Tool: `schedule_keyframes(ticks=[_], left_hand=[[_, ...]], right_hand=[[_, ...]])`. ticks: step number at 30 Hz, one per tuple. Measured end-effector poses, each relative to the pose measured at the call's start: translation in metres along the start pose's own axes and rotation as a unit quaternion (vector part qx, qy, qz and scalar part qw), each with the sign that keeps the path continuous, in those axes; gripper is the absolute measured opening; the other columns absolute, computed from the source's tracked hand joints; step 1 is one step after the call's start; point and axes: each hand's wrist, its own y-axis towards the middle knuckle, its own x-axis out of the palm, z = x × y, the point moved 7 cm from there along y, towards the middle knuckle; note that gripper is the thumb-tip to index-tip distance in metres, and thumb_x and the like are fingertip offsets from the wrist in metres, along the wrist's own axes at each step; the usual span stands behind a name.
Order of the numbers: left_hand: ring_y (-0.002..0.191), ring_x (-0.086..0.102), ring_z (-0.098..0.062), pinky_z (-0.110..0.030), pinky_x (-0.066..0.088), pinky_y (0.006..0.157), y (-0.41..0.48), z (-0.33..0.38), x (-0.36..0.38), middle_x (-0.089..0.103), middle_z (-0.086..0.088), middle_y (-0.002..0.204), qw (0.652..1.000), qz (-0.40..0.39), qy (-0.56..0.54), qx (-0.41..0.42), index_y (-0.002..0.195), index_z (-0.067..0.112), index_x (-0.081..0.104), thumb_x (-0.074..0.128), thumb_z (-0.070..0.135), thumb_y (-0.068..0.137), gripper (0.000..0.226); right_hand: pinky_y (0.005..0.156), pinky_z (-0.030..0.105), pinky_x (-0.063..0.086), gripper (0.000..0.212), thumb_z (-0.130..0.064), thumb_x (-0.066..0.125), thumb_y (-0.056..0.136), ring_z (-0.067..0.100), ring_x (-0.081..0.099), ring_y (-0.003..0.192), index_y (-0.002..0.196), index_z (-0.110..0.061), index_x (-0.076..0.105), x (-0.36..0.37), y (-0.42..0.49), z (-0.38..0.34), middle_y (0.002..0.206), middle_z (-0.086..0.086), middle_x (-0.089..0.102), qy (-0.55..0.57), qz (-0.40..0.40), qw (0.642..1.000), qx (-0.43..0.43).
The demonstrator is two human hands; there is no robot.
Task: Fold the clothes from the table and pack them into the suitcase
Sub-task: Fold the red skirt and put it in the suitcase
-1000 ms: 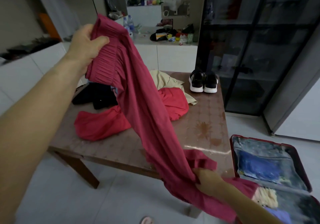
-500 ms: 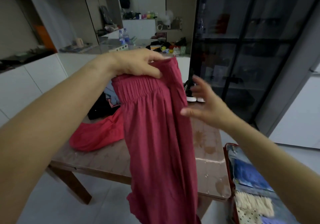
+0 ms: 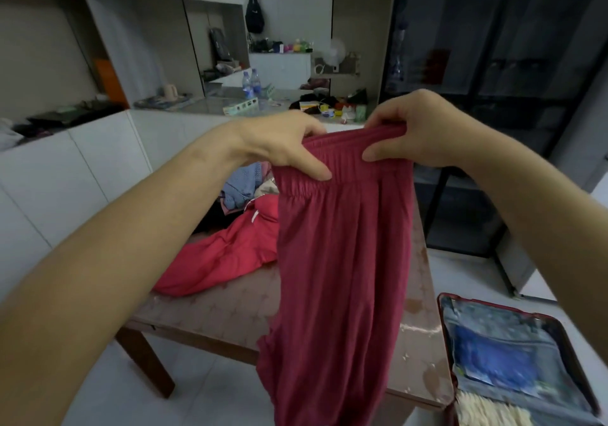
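Pale floor (image 3: 204, 406), white cabinets (image 3: 65, 179), dark, seemingly glass-fronted cupboard (image 3: 493, 64).

The left forearm (image 3: 131, 244) and right forearm (image 3: 543, 215) are bare throughout, likewise the left hand (image 3: 283, 144) and right hand (image 3: 424, 129).

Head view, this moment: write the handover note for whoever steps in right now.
Left hand grips the elastic waistband of the dark red garment at its left end; right hand grips the right end.
The garment hangs unfolded in front of the table.
On the table: a bright red garment and a blue knit piece, both unfolded.
The suitcase lies open on the floor at the right, with a cream knit item inside.
Done: some packing. Left: fold and pack the held garment, then the pile.
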Motion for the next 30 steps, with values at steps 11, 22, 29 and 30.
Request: schedule_keyframes(ticks=[11, 22, 29, 30], left_hand=[[0.073, 0.053, -0.013, -0.03, 0.044, 0.064, -0.009, 0.006, -0.013, 0.057, -0.002, 0.081, 0.953, 0.235, -0.191, 0.031, 0.079, 0.02, 0.053, 0.083, 0.037, 0.068, 0.037], [0.078, 0.058, -0.008, -0.014, 0.046, 0.067, -0.043, -0.139, 0.148, 0.062, 0.003, 0.088, 0.918, 0.201, -0.321, -0.115, 0.096, 0.014, 0.058, 0.072, 0.01, 0.082, 0.02], [0.086, 0.06, 0.008, -0.014, 0.048, 0.078, -0.046, -0.14, 0.212, 0.066, 0.024, 0.095, 0.954, 0.153, -0.25, -0.061, 0.105, 0.036, 0.064, 0.07, 0.009, 0.081, 0.037], [0.083, 0.061, 0.009, -0.019, 0.049, 0.079, -0.046, -0.144, 0.211, 0.069, 0.021, 0.093, 0.95, 0.17, -0.252, -0.068, 0.104, 0.032, 0.068, 0.068, 0.01, 0.082, 0.032]], right_hand=[[0.082, 0.041, 0.048, 0.064, -0.067, 0.065, 0.057, 0.022, 0.059, 0.084, 0.098, -0.018, 0.063, 0.002, 0.013, -0.024, 0.087, -0.002, 0.063, -0.17, -0.043, 0.984, -0.022], [0.076, 0.03, 0.038, 0.035, -0.039, 0.077, 0.07, 0.021, 0.053, 0.079, 0.093, -0.018, 0.062, -0.081, 0.009, 0.028, 0.077, 0.0, 0.057, -0.086, 0.125, 0.988, 0.02], [0.062, 0.026, 0.042, 0.043, -0.042, 0.076, 0.07, 0.027, 0.055, 0.077, 0.096, -0.01, 0.065, -0.099, 0.014, 0.039, 0.083, 0.011, 0.061, -0.104, 0.15, 0.982, 0.037], [0.062, 0.026, 0.042, 0.043, -0.042, 0.076, 0.07, 0.027, 0.055, 0.077, 0.097, -0.01, 0.065, -0.099, 0.014, 0.04, 0.083, 0.011, 0.06, -0.108, 0.148, 0.982, 0.039]])
